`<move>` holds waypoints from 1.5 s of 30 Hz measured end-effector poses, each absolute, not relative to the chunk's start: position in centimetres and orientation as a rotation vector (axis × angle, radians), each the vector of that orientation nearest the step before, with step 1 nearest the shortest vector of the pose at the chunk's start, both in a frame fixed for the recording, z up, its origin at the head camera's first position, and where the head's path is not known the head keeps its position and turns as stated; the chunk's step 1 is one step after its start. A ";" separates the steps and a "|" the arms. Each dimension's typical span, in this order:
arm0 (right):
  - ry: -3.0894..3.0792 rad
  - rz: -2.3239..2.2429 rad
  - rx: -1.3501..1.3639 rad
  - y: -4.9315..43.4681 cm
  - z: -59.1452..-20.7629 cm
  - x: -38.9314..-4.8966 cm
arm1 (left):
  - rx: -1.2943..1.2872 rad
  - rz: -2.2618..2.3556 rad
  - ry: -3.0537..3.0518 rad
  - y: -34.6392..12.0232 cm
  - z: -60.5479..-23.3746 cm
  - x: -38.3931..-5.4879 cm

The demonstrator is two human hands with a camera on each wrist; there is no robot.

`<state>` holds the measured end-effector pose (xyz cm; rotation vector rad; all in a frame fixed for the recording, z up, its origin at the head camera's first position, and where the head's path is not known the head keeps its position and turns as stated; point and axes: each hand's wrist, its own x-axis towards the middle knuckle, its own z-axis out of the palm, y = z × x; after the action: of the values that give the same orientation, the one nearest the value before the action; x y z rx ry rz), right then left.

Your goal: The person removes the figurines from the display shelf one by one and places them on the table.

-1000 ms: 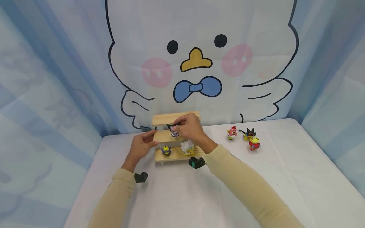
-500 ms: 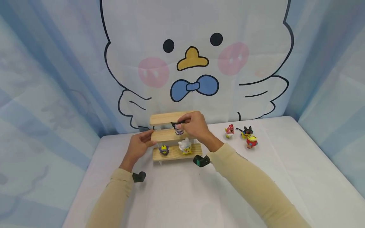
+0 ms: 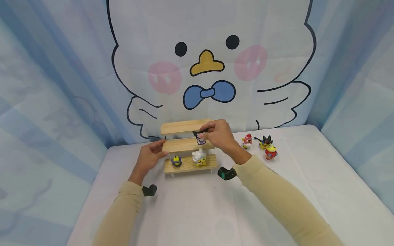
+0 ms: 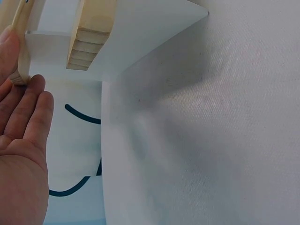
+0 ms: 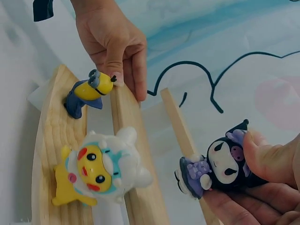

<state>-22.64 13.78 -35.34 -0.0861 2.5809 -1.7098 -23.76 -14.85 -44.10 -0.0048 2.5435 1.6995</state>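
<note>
A three-tier wooden display stand [image 3: 181, 146] stands at the back of the white table. My left hand [image 3: 148, 159] grips the left end of its middle board, thumb and fingers on opposite faces. Between thumb and fingers of my right hand [image 3: 220, 135] is a black-and-purple figurine [image 5: 225, 164], pinched by the head. It is upright over the right part of the middle board; whether its base touches the wood I cannot tell. On the lowest board are a yellow minion figurine [image 5: 91, 91] in goggles, at left, and a yellow figurine in a white hood [image 5: 101, 168], nearer the right.
Right of the stand, three more figurines sit close together on the table: a pink-and-red one [image 3: 247, 140], a black-eared one [image 3: 265, 141] and a red-and-yellow one [image 3: 271, 152]. Behind the stand hangs a printed curtain [image 3: 209, 109]. Dark wrist cameras [image 3: 226, 173] jut from both wrists.
My right hand has carried the black-and-purple figurine rightward along the middle board, uncovering more of the lowest board. My left hand keeps its grip on the stand. The head view has shifted slightly.
</note>
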 end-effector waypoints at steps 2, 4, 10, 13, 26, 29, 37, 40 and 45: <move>2.586 -1.705 -0.073 14.1 -35.3 -22.5 | -0.010 1.698 2.542 -14.9 -44.1 -23.7; 2.592 -1.701 -0.063 14.5 -35.4 -22.5 | -0.012 1.698 2.538 -14.9 -44.1 -23.7; 2.612 -1.670 -0.030 16.2 -35.4 -22.3 | 0.010 1.700 2.544 -15.0 -44.0 -23.7; 2.625 -1.657 -0.028 17.3 -35.7 -22.2 | 0.017 1.699 2.551 -14.9 -44.1 -23.8; 2.686 -1.606 0.027 21.4 -36.9 -21.7 | 0.004 1.687 2.565 -14.8 -44.2 -23.8; 2.700 -1.584 0.066 22.1 -37.1 -21.4 | 0.000 1.688 2.565 -14.8 -44.3 -23.8; 2.742 -1.552 0.110 23.9 -37.8 -20.9 | 0.011 1.702 2.549 -14.9 -44.3 -23.9; 2.736 -1.540 0.140 24.5 -38.0 -20.7 | 0.024 1.705 2.548 -14.9 -44.4 -23.9; 2.735 -1.548 0.143 25.4 -38.6 -20.6 | 0.024 1.701 2.557 -14.9 -44.4 -23.8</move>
<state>-20.64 25.35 -38.59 0.1429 2.7346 -1.5479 -23.80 -14.91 -44.38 0.0235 2.5572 1.7013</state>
